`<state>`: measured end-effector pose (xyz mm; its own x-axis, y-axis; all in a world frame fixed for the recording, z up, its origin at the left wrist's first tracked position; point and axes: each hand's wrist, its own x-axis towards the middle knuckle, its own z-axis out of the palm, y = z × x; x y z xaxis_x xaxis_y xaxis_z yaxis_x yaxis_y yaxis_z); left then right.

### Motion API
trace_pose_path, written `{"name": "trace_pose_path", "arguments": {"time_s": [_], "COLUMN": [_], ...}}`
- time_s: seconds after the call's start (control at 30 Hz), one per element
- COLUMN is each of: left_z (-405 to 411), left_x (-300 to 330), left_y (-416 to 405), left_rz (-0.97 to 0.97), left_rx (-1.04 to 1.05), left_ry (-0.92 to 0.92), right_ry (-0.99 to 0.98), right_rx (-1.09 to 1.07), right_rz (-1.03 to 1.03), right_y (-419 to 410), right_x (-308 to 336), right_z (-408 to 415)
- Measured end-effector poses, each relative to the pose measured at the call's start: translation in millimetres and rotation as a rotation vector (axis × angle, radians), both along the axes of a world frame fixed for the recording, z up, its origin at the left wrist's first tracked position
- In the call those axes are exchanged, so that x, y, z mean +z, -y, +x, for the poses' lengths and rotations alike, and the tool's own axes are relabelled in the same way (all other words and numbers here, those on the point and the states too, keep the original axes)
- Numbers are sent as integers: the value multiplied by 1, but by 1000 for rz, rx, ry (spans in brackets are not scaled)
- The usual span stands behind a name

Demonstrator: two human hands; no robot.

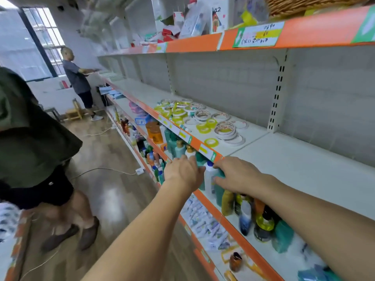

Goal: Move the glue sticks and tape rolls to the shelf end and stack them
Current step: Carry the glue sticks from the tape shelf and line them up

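While both your bare forearms reach forward across the aisle, your left hand point(183, 174) hovers palm down in front of the shelf point(294, 165) edge, fingers straight and loosely together, grasping nothing. Your right hand point(236, 175) lies just beside it, palm down too, with its fingertips at the orange edge strip point(194, 141) and over the cap of a white bottle point(209, 177) on the tier below; whether those fingers curl onto anything you cannot tell, as they are hidden behind the knuckles.

The tape rolls point(203, 120) lie well ahead of your hands, scattered flat on the white shelf board, some overlapping. You see roughly a dozen narrow yellow-green translucent rings and about ten wider white rings with printed cores; four or five of the white ones form a leaning pile point(228, 131) nearest you. One yellow ring point(211, 142) sits alone close to the front edge. No exact count is possible where they overlap. Glue sticks cannot be picked out among them.

Below, smooth plastic bottles point(178, 148) in teal, white, amber and yellow stand crowded upright. Above, a woven basket point(304, 5) rests on the top tier. Two other people stand on the glossy wood-look floor point(113, 191), one close at your left, one point(78, 78) by the window.
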<state>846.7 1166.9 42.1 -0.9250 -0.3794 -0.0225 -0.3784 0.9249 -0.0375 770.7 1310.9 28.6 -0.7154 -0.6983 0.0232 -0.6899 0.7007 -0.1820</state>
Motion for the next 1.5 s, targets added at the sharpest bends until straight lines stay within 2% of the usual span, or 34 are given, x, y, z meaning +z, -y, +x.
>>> {"name": "trace_pose_path", "arguments": {"time_s": [0.27, 0.63, 0.97, 1.13, 1.37, 1.43, 1.5], "left_z": [-56, -174, -255, -291, -345, -361, -372], "left_x": [-8, -15, -19, -25, -27, -33, -37], "left_y": [71, 173, 239, 273, 290, 288, 286], "left_rz": [2, 34, 4, 22, 72, 39, 42], "left_rx": [-34, -84, -151, -256, -577, -675, -761], "left_ry": [27, 65, 43, 50, -107, -140, -126], "right_ry": [-11, 12, 54, 74, 201, 175, 83], "right_rx": [-29, -46, -188, -314, -445, -491, -546], "right_rz": [30, -9, -88, -203, -493, -564, -553], "right_y": [78, 180, 257, 288, 308, 308, 311], "right_x": [-6, -8, -20, -37, -50, -55, -62], "right_z": [-59, -175, -237, -250, -257, -258, -254]}}
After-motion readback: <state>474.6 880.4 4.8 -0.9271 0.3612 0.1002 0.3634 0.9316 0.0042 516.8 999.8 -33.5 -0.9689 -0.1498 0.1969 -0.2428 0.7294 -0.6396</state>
